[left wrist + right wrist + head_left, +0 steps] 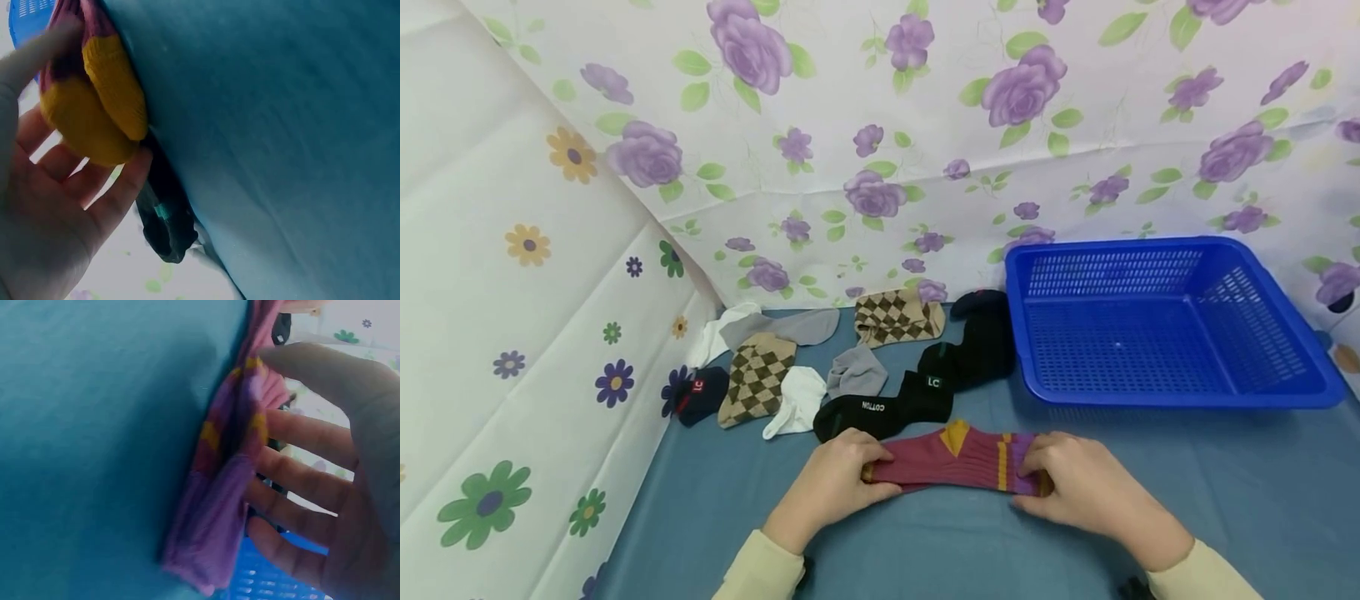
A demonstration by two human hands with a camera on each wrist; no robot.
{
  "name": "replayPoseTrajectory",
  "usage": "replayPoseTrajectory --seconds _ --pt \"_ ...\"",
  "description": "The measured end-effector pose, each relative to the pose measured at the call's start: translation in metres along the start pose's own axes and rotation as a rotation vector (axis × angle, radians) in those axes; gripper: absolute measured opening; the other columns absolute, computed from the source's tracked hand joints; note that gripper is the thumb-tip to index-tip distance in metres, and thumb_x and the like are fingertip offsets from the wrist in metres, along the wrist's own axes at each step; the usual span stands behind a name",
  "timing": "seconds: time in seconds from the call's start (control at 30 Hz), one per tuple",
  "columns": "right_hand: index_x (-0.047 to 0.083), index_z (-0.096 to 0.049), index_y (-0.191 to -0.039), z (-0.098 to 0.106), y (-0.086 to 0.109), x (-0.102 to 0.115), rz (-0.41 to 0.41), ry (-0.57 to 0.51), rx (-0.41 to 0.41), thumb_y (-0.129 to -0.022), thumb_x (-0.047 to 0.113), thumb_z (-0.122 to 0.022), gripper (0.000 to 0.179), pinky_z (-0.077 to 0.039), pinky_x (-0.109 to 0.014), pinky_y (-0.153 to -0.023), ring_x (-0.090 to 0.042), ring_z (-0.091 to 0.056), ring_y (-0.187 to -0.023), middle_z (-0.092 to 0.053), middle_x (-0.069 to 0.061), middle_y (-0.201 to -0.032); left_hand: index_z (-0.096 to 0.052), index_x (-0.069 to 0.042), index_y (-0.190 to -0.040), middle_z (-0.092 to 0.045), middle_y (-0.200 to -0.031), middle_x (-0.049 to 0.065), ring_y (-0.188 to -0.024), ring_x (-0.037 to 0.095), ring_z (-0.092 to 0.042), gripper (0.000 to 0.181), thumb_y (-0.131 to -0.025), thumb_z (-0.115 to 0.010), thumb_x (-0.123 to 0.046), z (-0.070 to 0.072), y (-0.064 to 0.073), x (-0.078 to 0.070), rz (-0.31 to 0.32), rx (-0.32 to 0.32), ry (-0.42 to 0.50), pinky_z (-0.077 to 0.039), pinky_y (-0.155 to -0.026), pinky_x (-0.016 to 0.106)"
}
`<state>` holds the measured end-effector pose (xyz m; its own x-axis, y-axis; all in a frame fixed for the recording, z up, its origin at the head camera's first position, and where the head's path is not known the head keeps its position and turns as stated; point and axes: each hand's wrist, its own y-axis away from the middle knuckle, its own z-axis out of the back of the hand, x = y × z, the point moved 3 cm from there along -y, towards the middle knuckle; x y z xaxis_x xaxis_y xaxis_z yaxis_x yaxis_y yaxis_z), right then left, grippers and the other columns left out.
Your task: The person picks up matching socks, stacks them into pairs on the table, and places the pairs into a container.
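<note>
A pair of maroon socks (917, 460) with mustard heels and toes and purple cuffs lies sideways, one sock on the other, just above the blue cloth. My left hand (844, 477) pinches the toe end between thumb and fingers. Both mustard toes (115, 103) show side by side in the left wrist view. At the cuff end my right hand (1078, 483) holds the socks, thumb on the near side and fingers behind. The purple cuffs (209, 519) hang past those fingers in the right wrist view. Right behind the socks lies a black sock (891, 412) lettered "COTTON".
A blue plastic basket (1022, 333) stands at the back right. More socks lie to the left: checkered socks (758, 375), white socks (801, 398), grey socks (856, 371), a dark sock (703, 396) and black socks (985, 337). Flowered sheeting (820, 242) rises behind them.
</note>
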<state>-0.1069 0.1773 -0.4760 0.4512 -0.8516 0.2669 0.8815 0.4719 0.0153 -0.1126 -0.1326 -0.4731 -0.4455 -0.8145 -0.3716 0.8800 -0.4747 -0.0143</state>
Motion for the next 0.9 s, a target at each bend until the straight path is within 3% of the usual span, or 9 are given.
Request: replayPoseTrajectory --seconds 0.1,0.2,0.3,0.5,0.9 --pt "0.029 -0.073 -0.081 0.004 -0.01 0.004 -0.048 -0.005 -0.06 -0.072 0.055 -0.073 0.027 -0.048 -0.024 -0.06 0.002 -0.051 -0.068 -0.063 0.016 -0.079 -0.07 -0.027 -0.108 -0.063 -0.101 -0.012 -0.093 0.003 -0.054 0.043 -0.083 -0.058 -0.06 0.0 -0.001 0.0 0.032 -0.009 0.023 -0.051 -0.078 0.029" --pt "0.024 -0.073 -0.089 0.005 -0.023 0.011 -0.088 -0.024 -0.133 -0.08 0.045 -0.07 0.024 -0.051 -0.028 -0.061 -0.001 -0.055 -0.067 -0.065 0.01 -0.081 -0.07 -0.025 -0.108 -0.063 -0.099 -0.011 -0.091 0.004 -0.055 0.033 -0.091 -0.053 -0.049 0.001 -0.002 0.0 0.064 -0.052 0.005 -0.051 -0.076 0.029" --pt "0.019 -0.072 -0.097 0.003 -0.035 0.018 -0.115 -0.065 -0.17 -0.085 0.04 -0.066 0.025 -0.054 -0.035 -0.066 -0.009 -0.062 -0.075 -0.068 0.004 -0.088 -0.071 -0.022 -0.104 -0.063 -0.096 -0.008 -0.09 0.008 -0.056 0.021 -0.092 -0.059 -0.033 0.0 -0.003 0.001 0.093 -0.086 -0.033 -0.051 -0.076 0.029" --pt "0.017 -0.07 -0.106 -0.004 -0.05 0.027 -0.136 -0.157 -0.15 -0.091 0.039 -0.059 0.029 -0.054 -0.041 -0.078 -0.016 -0.066 -0.091 -0.068 0.0 -0.103 -0.072 -0.017 -0.101 -0.063 -0.093 -0.004 -0.088 0.011 -0.057 0.019 -0.087 -0.066 -0.028 -0.002 -0.004 0.003 0.123 -0.091 -0.048 -0.051 -0.075 0.029" --pt "0.022 -0.07 -0.086 -0.01 -0.058 0.033 -0.153 -0.172 -0.13 -0.085 0.034 -0.068 0.012 -0.052 -0.031 -0.063 -0.004 -0.056 -0.068 -0.066 0.008 -0.081 -0.072 -0.014 -0.095 -0.063 -0.089 -0.002 -0.083 0.011 -0.057 0.014 -0.086 -0.068 -0.024 -0.004 -0.006 0.002 0.115 -0.095 -0.069 -0.051 -0.074 0.028"
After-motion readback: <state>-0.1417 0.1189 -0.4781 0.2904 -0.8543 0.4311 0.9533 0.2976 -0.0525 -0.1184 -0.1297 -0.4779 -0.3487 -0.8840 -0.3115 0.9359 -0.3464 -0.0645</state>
